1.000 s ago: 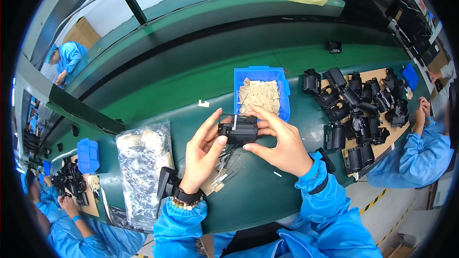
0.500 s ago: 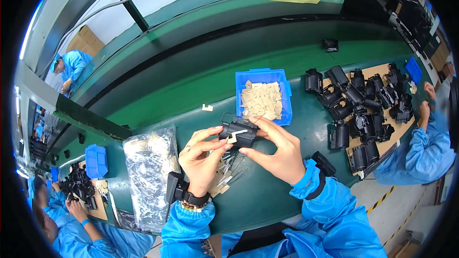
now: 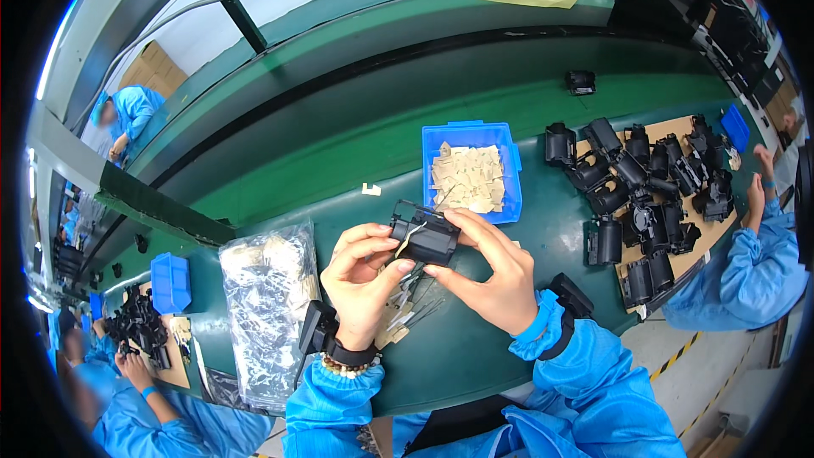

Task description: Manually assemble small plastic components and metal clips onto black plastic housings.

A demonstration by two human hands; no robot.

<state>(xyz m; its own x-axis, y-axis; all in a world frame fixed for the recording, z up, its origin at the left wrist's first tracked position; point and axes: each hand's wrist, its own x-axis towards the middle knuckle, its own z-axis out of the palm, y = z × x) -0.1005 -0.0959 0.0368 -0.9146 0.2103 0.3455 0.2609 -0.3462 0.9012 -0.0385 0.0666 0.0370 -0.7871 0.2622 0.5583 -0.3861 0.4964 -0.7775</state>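
Note:
Between my two hands, above the green bench, is a black plastic housing. My left hand is closed on its left end, thumb below and fingers above. My right hand grips the right end between thumb and fingers. A thin cream strip runs slantwise across the left part of the housing, beside my left fingertips. Beneath my hands lie cream pieces and thin dark wires on the bench. Just beyond the housing stands a blue bin filled with small cream pieces.
A clear plastic bag of parts lies left of my hands. Many black housings are heaped on cardboard at right, next to a co-worker's hands. One cream piece lies left of the bin. Other co-workers sit at left.
The housing has been turned in my hands, so the cream strip now shows narrow and slanted instead of as a wider bent shape. Both hands keep their hold.

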